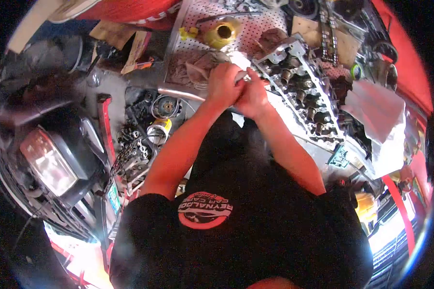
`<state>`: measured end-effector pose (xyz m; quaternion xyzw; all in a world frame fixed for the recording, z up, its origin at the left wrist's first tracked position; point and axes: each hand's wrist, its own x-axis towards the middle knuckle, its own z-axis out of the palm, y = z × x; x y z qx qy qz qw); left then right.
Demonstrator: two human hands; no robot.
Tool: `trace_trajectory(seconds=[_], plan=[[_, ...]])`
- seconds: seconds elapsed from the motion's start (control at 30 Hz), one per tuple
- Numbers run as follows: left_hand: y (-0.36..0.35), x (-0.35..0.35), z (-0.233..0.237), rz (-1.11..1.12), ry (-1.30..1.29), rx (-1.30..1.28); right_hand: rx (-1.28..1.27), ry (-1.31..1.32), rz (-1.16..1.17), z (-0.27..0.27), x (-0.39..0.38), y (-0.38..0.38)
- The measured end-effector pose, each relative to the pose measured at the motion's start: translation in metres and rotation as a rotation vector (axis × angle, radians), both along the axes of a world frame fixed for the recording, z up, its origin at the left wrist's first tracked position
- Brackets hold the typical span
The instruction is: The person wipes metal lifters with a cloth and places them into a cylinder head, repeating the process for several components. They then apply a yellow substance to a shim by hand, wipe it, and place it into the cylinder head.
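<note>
My left hand (223, 85) and my right hand (252, 98) are close together in front of my chest, over the near edge of the perforated metal tray (178, 48). Both have their fingers curled around something small between them, too hidden to make out. Just left of them lies a crumpled cloth (196, 72). Beyond the hands, a yellow funnel-like container (222, 34) with a dark round opening stands on the tray. To the right rests a metal cylinder head (301, 89) with a row of round parts.
A white bucket with a yellow label (159, 129) and piled metal parts (132, 149) sit at the left. A timing chain (328, 33) lies on cardboard (306, 31) at the back right. Grey sheeting (376, 108) lies to the right, and a car headlight (49, 161) is far left.
</note>
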<state>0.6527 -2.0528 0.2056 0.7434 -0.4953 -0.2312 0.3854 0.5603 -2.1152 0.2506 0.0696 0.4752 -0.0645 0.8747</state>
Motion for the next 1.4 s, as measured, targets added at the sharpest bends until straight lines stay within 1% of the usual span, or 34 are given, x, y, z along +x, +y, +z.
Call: trace_trajectory(seconds=[0.03,0.07,0.1,0.13,0.17,0.2,0.27,0.3,0.37,0.4,0.43,0.47,0.5,0.53,0.57,0.6,0.67,0.7,0.73,0.8,0.83,0.87,0.93,0.97,1.07,1.1,1.13,1.17,1.2,1.23,1.3,1.33,1.37,1.4], plan=[[-0.003,-0.002,0.002,0.067,-0.012,-0.060,-0.023,-0.009,-0.011,-0.002,0.005,0.002],[-0.004,-0.003,0.004,0.092,0.079,0.074,-0.037,-0.010,-0.027,-0.003,0.001,0.006],[-0.002,-0.003,0.007,0.116,0.170,0.216,-0.024,-0.058,-0.011,-0.049,-0.017,0.012],[-0.005,-0.003,0.011,0.141,0.255,0.355,0.051,-0.016,0.002,-0.028,-0.008,0.006],[-0.006,-0.005,0.022,0.168,0.240,0.412,-0.256,-0.029,0.126,-0.050,-0.013,0.012],[-0.004,-0.011,0.018,0.154,0.293,0.258,-0.556,-0.029,0.252,-0.078,-0.021,0.016],[0.003,-0.016,0.003,0.135,0.404,-0.055,-0.004,0.109,-0.060,-0.009,-0.003,-0.018],[0.008,-0.014,0.001,0.098,0.313,-0.080,-0.046,0.042,-0.064,-0.018,-0.004,-0.015],[0.011,-0.009,0.007,0.145,0.424,0.021,-0.082,-0.073,-0.013,-0.027,-0.007,-0.004],[0.009,-0.005,0.014,0.178,0.470,0.068,-0.104,-0.070,-0.019,-0.023,-0.008,0.000],[0.004,-0.001,0.028,0.231,0.459,0.167,-0.124,-0.071,-0.019,-0.019,-0.008,0.003],[0.004,0.000,0.020,0.257,0.458,0.156,-0.140,-0.075,-0.019,-0.016,-0.006,0.006],[0.004,0.003,0.004,0.285,0.454,0.145,-0.184,-0.062,0.057,-0.016,-0.006,0.007],[0.004,0.006,-0.002,0.313,0.449,0.134,-0.230,-0.052,0.132,-0.015,-0.008,0.008],[0.009,0.006,-0.006,0.265,0.356,0.180,-0.278,-0.039,0.204,-0.016,-0.012,0.007],[0.009,0.005,-0.002,0.279,0.325,0.134,-0.330,-0.024,0.272,-0.016,-0.017,0.005],[0.010,0.003,0.010,0.307,0.268,0.042,-0.836,0.113,0.487,-0.063,-0.036,0.011],[0.016,0.004,0.004,0.351,0.347,0.065,-0.850,0.221,0.549,-0.066,-0.039,0.009],[0.019,0.006,0.001,0.391,0.367,0.085,-0.854,0.328,0.614,-0.069,-0.044,0.010],[0.023,0.014,-0.003,0.479,0.401,0.119,-0.901,0.312,0.553,-0.073,-0.051,0.010],[0.023,0.016,0.000,0.486,0.339,0.166,-0.832,0.296,0.497,-0.058,-0.046,0.006],[0.024,0.023,-0.003,0.505,0.453,0.146,-0.816,0.283,0.492,-0.053,-0.046,0.005],[0.025,0.036,-0.016,0.532,0.691,0.108,-1.000,0.297,0.617,-0.029,-0.041,-0.004],[0.026,0.037,-0.020,0.560,0.661,0.103,-1.042,0.277,0.660,-0.030,-0.043,-0.004],[0.016,0.020,0.028,0.323,0.620,0.144,-1.105,0.198,0.657,-0.015,-0.039,-0.006],[0.023,0.006,0.001,0.177,0.502,-0.031,-1.095,0.272,0.678,-0.009,-0.034,-0.005],[0.020,-0.005,0.022,0.142,0.598,-0.033,-1.348,0.322,0.739,-0.018,-0.031,-0.010],[0.023,-0.005,0.032,0.057,0.624,0.004,-1.276,0.352,0.735,-0.021,-0.037,-0.012],[0.024,-0.003,0.037,-0.031,0.649,0.040,-1.205,0.383,0.728,-0.010,-0.036,-0.017],[0.020,0.002,0.039,-0.090,0.722,0.125,-1.287,0.469,0.807,-0.005,-0.032,-0.018],[0.026,0.005,0.048,-0.203,0.881,0.327,-1.334,0.466,0.887,0.005,-0.029,-0.021],[0.031,0.007,0.053,-0.273,0.754,0.335,-1.354,0.466,0.928,0.010,-0.028,-0.021],[0.030,0.011,0.056,-0.345,0.620,0.329,-1.308,0.471,0.955,0.016,-0.026,-0.024],[0.030,0.013,0.057,-0.418,0.486,0.323,-1.455,0.350,0.870,-0.002,-0.028,-0.024]])
